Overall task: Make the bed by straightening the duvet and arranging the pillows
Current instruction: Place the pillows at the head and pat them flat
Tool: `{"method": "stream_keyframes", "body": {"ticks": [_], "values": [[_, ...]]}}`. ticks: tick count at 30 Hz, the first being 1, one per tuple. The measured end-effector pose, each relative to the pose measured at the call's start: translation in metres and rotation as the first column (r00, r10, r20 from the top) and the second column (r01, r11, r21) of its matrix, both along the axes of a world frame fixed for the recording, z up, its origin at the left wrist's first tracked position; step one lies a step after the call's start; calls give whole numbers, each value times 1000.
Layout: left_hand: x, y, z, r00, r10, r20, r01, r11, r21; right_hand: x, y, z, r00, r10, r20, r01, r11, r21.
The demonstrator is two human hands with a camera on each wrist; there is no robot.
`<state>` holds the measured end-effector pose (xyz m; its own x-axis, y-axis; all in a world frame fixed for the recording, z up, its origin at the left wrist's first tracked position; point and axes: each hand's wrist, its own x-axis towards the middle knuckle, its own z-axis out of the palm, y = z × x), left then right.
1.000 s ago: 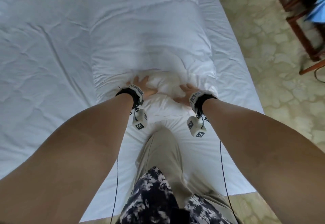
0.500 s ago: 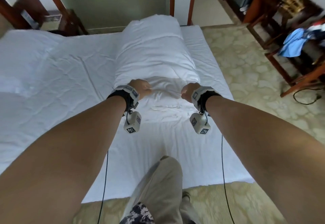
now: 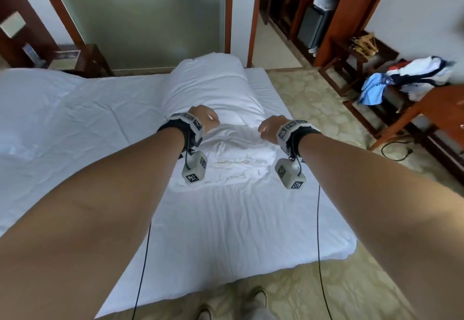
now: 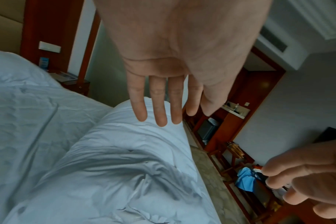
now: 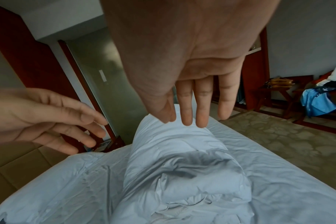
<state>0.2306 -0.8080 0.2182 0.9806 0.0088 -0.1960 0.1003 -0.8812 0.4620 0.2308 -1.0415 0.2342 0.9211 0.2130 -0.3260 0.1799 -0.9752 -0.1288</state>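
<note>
A white duvet [image 3: 213, 99] lies folded into a long thick bundle down the right half of the bed [image 3: 75, 124]; it also shows in the wrist views [image 4: 125, 159] [image 5: 182, 163]. Its near end is crumpled. My left hand [image 3: 204, 120] hovers above that near end, fingers straight [image 4: 157, 103], holding nothing. My right hand [image 3: 270, 127] hovers beside it on the right, fingers straight [image 5: 186, 106], also holding nothing. Neither hand touches the duvet. I see no pillow apart from the bundle.
The white sheet [image 3: 226, 219] covers the mattress to its near edge. A patterned floor [image 3: 313, 119] runs along the right. Wooden furniture with blue and white clothes [image 3: 391, 83] stands at right. A wooden nightstand [image 3: 75, 61] sits behind the bed, by a frosted glass panel [image 3: 150, 18].
Both hands have let go of the duvet's near end and lifted off it. I have stood back from the bed, so more of the room shows.
</note>
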Motion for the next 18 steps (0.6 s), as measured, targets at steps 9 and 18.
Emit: {"method": "stream_keyframes", "body": {"ticks": [9,18], "values": [[-4,-103,55,990,-139,11,139,990,33,-24,-80,47,998,-22,65,18,998,55],[7,-246,80,994,-25,109,16,996,83,-4,-231,68,994,22,107,-37,990,138]]}}
